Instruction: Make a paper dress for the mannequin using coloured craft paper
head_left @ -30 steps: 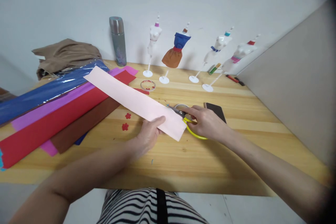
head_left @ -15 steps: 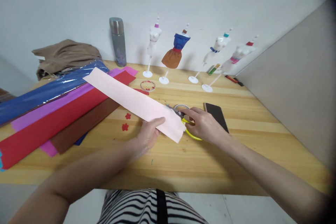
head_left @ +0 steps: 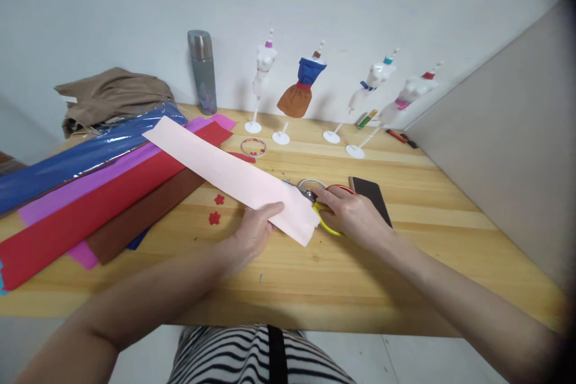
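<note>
A long pale pink strip (head_left: 225, 174), perhaps crepe paper or thin foam, is gripped near its right end by my left hand (head_left: 256, 228), thumb on top. My right hand (head_left: 353, 210) is closed on scissors (head_left: 310, 194) with a yellow handle and a red one. The scissors' blades lie at the strip's upper edge near its uneven right end; part of them is hidden by the strip. Two small red flower cutouts (head_left: 215, 218) lie left of my left hand. A pale ring (head_left: 311, 183) shows just behind the scissors.
Blue, purple, red (head_left: 103, 210) and brown strips overlap at left, below a brown cloth (head_left: 114, 96). A flask (head_left: 202, 75) and several small dress forms (head_left: 306, 81) stand along the wall. A phone (head_left: 371, 198) lies beyond my right hand; a clear ring (head_left: 253, 147) is farther back.
My right hand has shifted slightly right and turned on the scissors, so the red handle now shows and less of the yellow one does. My left hand and the pink strip are almost still.
</note>
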Available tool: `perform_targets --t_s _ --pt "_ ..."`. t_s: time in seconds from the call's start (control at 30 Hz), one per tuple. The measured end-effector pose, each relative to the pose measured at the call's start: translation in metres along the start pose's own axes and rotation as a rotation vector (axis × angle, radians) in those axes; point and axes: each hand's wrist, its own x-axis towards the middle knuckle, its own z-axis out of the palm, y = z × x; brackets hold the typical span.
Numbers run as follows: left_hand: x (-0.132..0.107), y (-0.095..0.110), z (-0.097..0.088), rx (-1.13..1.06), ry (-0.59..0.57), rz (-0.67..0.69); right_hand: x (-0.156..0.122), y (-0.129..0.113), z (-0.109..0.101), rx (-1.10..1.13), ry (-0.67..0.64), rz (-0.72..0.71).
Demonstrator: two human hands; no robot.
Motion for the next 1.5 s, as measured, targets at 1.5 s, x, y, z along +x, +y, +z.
perform_targets --t_s 1.5 --pt "-0.006 0.027 0.003 -0.154 -0.035 -0.069 0.016 0.005 -0.016 0.069 -0.094 0.028"
